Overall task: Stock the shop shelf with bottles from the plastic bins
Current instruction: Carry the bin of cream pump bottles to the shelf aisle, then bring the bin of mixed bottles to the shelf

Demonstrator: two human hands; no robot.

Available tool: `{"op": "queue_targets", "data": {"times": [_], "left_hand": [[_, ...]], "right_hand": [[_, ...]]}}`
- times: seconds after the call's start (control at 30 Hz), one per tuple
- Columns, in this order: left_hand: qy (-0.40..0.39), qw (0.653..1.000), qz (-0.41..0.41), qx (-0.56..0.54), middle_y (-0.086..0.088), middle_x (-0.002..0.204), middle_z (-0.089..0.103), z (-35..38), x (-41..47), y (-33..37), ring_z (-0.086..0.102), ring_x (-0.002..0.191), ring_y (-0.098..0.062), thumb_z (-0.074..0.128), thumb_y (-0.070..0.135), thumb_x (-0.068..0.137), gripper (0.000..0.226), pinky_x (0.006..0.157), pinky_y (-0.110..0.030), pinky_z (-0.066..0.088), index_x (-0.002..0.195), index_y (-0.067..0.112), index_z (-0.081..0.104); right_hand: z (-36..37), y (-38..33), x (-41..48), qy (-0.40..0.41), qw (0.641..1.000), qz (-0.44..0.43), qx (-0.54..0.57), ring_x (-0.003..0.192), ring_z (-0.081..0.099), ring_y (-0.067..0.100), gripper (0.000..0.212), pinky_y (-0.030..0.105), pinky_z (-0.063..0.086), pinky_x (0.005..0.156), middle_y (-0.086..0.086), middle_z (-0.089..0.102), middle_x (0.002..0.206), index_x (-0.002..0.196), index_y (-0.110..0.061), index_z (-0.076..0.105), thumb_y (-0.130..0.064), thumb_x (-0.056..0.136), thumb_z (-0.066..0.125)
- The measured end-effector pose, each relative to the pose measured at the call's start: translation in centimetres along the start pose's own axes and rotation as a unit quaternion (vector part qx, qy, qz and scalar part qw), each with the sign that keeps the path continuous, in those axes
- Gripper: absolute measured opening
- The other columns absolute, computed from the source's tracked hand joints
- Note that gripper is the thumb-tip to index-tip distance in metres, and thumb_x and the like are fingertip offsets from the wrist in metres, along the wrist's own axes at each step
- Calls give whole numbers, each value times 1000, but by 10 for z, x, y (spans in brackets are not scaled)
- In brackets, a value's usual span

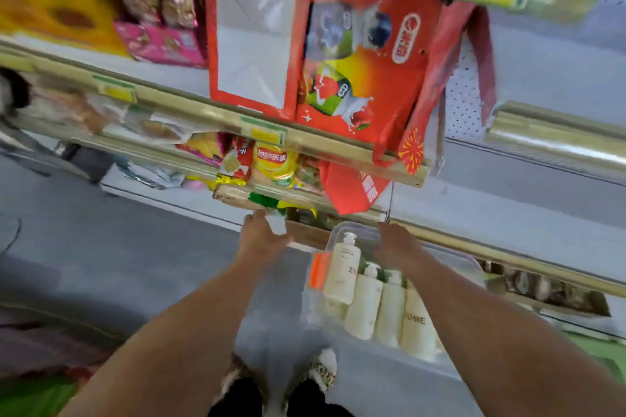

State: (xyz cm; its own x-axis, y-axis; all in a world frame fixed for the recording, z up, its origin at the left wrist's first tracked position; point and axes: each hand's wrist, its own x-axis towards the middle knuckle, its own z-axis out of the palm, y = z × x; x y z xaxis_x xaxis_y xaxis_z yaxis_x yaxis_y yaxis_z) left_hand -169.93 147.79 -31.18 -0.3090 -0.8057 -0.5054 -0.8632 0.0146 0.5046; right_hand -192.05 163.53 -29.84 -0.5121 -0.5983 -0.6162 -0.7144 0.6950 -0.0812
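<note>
Count: 1 clear bin (455,259), 4 bottles (364,303) visible in it, 2 grips in view.

Left grip (262,235): fingers curled round a small white thing (276,224), held up against the front edge of the low shelf (305,236). Too blurred to tell what the thing is.

Right grip (398,244): back of the hand faces the camera and the fingers reach down over the far end of the bin. Fingertips are hidden, so I can't tell whether they are spread or pinching anything.

Bottles: all in the bin, directly below and just nearer than the right grip, and right of the left grip. They are cream-white with pump tops and dark lettering, packed side by side and touching. The one nearest the left grip is the tallest and sits highest. The rightmost reads "UME".

1 orange thing (316,269) sits at the bin's left wall, between the two grips and beside the tallest bottle.

Above both grips: 1 red bag (359,78) hanging down over the shelf rails. Snack packs (274,162) are on the shelf above the left grip, number unclear.

Below the grips: grey floor (135,264) and 2 slippers (321,369).
</note>
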Motion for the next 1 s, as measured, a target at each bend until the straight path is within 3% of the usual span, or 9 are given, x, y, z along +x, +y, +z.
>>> {"op": "queue_targets", "data": {"times": [0.07, 0.2, 0.43, 0.5, 0.57, 0.7, 1.0], "left_hand": [[54, 998, 25, 12, -18, 137, 45, -63, 4, -20, 46, 128, -35, 81, 34, 76, 80, 103, -41, 40, 139, 4, 41], [177, 982, 45, 52, -22, 132, 47, -196, 11, -74, 47, 124, -39, 75, 40, 82, 75, 101, -46, 41, 135, 0, 42], [390, 915, 9, 101, -22, 129, 47, -427, -10, -171, 49, 115, -42, 66, 44, 88, 64, 91, -50, 44, 130, 0, 44], [427, 899, -12, 95, -23, 124, 49, -482, -18, -204, 50, 112, -44, 64, 45, 88, 61, 90, -50, 45, 127, 1, 46], [452, 887, -33, 90, -24, 127, 49, -529, -26, -235, 48, 117, -43, 62, 45, 90, 62, 94, -50, 43, 130, 1, 45], [503, 857, -62, 89, -26, 132, 48, -605, -37, -283, 45, 123, -43, 61, 44, 91, 65, 101, -48, 38, 134, -1, 45], [539, 831, -130, 42, -25, 129, 49, -707, 20, -389, 49, 120, -43, 61, 50, 89, 66, 97, -50, 42, 129, -2, 49]], "right_hand": [[-27, -68, 12, -20, 994, -92, -47, 111, 62, 29, 43, 33, 50, 84, 7, 59, 109, 125, -7, 56, -34, 93, 62], [-85, -228, 5, 33, 967, -230, -103, 123, 56, 32, 60, 38, 48, 97, 11, 57, 137, 139, -14, 51, -45, 90, 65], [-171, -517, -58, 160, 878, -440, -95, 121, 55, 35, 60, 36, 47, 87, 14, 56, 137, 143, -17, 46, -49, 94, 58], [-181, -591, -79, 199, 847, -485, -80, 128, 51, 34, 62, 38, 47, 95, 13, 51, 145, 147, -18, 42, -50, 95, 55], [-190, -654, -101, 224, 825, -516, -61, 133, 47, 33, 63, 42, 45, 102, 13, 47, 148, 149, -18, 40, -50, 97, 53], [-203, -751, -136, 248, 795, -552, -51, 132, 48, 34, 62, 43, 45, 103, 12, 48, 147, 147, -18, 39, -52, 97, 51], [-215, -941, -120, 250, 763, -590, -88, 135, 46, 33, 65, 43, 41, 105, 11, 46, 148, 146, -20, 40, -57, 94, 50]]}}
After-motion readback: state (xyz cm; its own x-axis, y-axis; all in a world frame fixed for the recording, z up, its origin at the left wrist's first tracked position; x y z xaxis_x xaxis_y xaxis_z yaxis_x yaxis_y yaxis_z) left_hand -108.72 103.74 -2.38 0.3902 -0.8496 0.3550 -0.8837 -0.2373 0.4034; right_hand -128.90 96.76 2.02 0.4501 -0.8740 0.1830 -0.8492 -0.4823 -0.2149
